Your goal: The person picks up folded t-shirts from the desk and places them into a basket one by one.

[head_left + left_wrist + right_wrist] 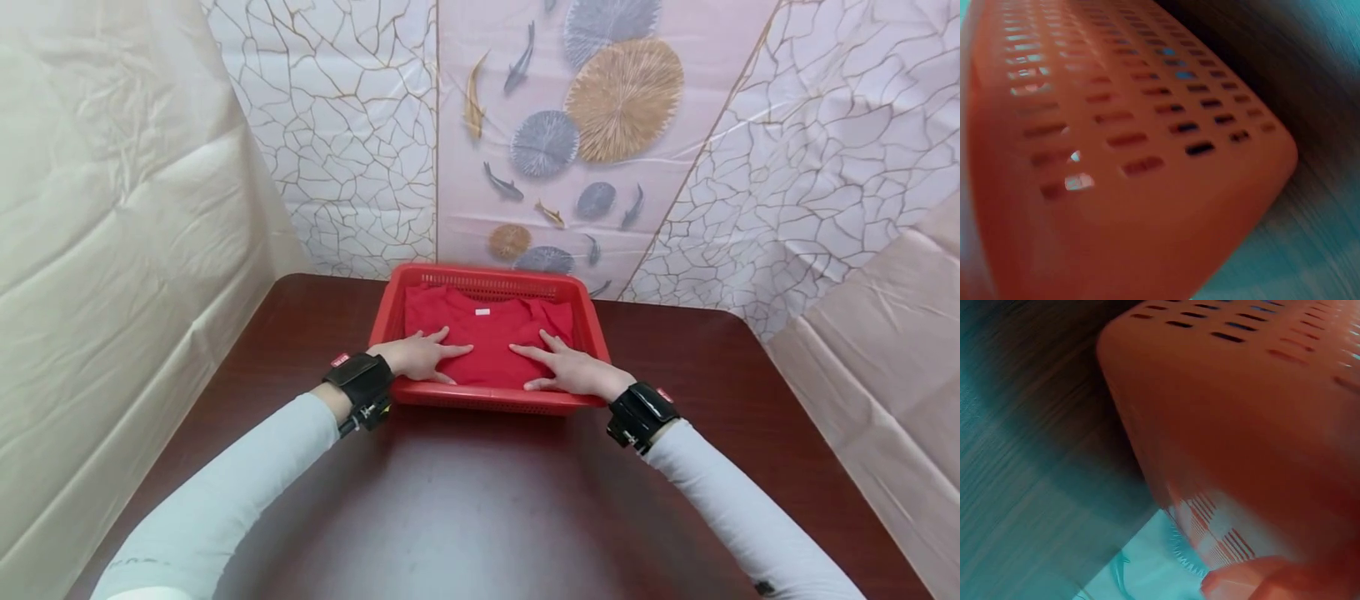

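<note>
A red shirt [491, 354] with a small white label [482, 312] near its neckline lies folded inside a red plastic basket [592, 321]. My left hand [423, 357] reaches over the basket's left side, fingers spread on the shirt. From the right, my right hand [573, 368] rests on the shirt in the same way, its fingers splayed toward the middle. Both wrist views are filled mostly by the basket's slotted outer wall, the left one showing the perforated side [1147, 206] and the right one a rounded corner [1210, 406].
The basket stands near the far edge of a dark reddish-brown table [465, 500]. Behind it hangs a patterned sheet [360, 125] with fish and round leaf shapes. Pale cloth [150, 250] hangs along the left, and more cloth [885, 333] borders the right side.
</note>
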The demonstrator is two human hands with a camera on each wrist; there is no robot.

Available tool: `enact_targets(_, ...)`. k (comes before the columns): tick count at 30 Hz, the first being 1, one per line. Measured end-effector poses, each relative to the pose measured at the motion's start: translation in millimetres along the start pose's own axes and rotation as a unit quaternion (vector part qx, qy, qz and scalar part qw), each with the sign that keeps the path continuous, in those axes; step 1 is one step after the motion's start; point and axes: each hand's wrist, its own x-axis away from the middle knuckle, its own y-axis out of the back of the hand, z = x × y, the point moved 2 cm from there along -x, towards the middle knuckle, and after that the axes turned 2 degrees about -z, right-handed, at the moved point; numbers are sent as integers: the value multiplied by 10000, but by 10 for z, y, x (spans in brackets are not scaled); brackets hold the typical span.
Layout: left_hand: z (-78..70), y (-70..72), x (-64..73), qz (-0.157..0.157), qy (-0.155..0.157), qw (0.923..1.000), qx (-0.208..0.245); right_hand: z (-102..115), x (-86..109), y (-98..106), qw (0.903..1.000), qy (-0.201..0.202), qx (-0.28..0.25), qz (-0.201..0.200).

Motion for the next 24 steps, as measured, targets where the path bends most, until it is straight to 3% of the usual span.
enact_targets(4,23,-49,12,202,165,9996,89,-8,7,-57,9988,-139,-350,300)
enact_targets(8,91,-151,-104,305,199,9987,346,-57,-7,-118,9955,-254,-725,561)
enact_targets(13,186,-253,-274,333,185,9982,473,-132,-66,-174,9947,-240,-735,680)
enact_targets(16,177,-211,-246,247,99,9987,432,-107,-76,-152,9962,-147,-647,562)
enact_targets(20,99,-75,-89,-161,-178,9997,93,-32,-54,-76,9994,19,-350,40)
enact_targets(24,34,48,81,-1167,-390,9924,49,-10,6,-14,9939,25,-308,-1060)
